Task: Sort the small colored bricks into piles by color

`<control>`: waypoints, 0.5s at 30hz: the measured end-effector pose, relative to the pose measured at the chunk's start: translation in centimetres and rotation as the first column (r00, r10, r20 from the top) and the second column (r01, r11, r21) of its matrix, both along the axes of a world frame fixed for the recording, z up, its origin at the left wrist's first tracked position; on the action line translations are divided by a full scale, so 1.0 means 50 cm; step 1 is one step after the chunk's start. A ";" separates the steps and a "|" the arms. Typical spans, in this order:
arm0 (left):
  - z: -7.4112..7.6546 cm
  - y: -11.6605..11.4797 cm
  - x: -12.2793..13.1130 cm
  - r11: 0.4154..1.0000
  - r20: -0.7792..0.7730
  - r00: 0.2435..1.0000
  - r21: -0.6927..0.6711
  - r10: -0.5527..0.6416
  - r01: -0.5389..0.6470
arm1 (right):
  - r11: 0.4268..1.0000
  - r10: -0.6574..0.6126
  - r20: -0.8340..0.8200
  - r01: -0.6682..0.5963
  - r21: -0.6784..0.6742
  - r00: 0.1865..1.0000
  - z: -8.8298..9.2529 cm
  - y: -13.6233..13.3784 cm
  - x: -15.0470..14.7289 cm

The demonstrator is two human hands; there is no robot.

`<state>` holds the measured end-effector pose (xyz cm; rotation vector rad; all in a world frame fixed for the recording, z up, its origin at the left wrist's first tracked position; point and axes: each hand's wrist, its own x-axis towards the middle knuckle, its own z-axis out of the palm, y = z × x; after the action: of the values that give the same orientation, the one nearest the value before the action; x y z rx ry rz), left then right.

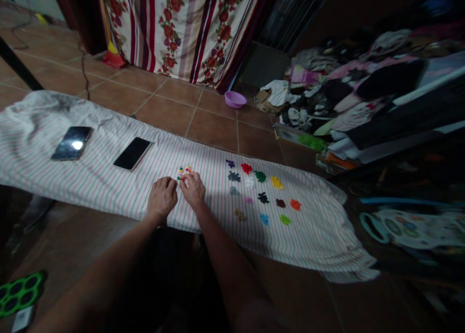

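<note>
Your left hand [162, 196] and right hand [193, 190] rest on the striped bench [109, 188], fingers curled together; I cannot tell whether they grip anything. Coloured pieces [184, 170] lie just beyond your fingertips.

A small cluster of tiny multicoloured plastic pieces [184, 170], red, yellow, green and blue, lies on the pink-striped cloth surface [109, 188], just left of frame centre.
</note>
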<state>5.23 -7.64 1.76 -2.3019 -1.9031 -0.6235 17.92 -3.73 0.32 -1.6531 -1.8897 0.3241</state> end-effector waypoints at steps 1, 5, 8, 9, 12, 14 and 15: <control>0.000 0.000 0.000 1.000 0.004 1.000 0.003 0.002 -0.002 | 1.000 0.001 0.013 -0.001 0.006 1.000 -0.001 0.000 -0.001; -0.002 0.000 0.001 1.000 0.008 1.000 0.012 0.003 -0.003 | 1.000 0.006 0.042 -0.006 0.011 0.999 -0.003 0.001 -0.002; -0.001 0.000 0.001 1.000 0.009 1.000 0.014 -0.002 0.002 | 1.000 0.007 0.036 -0.007 -0.002 0.999 -0.004 0.001 -0.001; -0.001 0.000 0.001 1.000 0.010 1.000 0.013 -0.003 0.003 | 1.000 0.010 0.029 -0.010 -0.006 1.000 -0.005 0.002 0.000; 0.001 0.000 0.000 1.000 0.005 1.000 0.008 -0.002 0.002 | 1.000 0.022 0.003 -0.022 -0.005 1.000 -0.012 0.005 0.003; 0.001 0.000 0.000 1.000 -0.001 1.000 0.008 -0.008 0.008 | 1.000 0.022 -0.013 -0.022 0.007 1.000 -0.019 0.007 0.004; 0.001 0.000 0.000 1.000 -0.004 1.000 0.010 -0.011 0.011 | 1.000 0.021 -0.020 -0.021 0.014 1.000 -0.023 0.009 0.005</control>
<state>5.23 -7.63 1.79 -2.3080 -1.8822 -0.6275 18.15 -3.30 -0.82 -1.6156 -1.8912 0.3343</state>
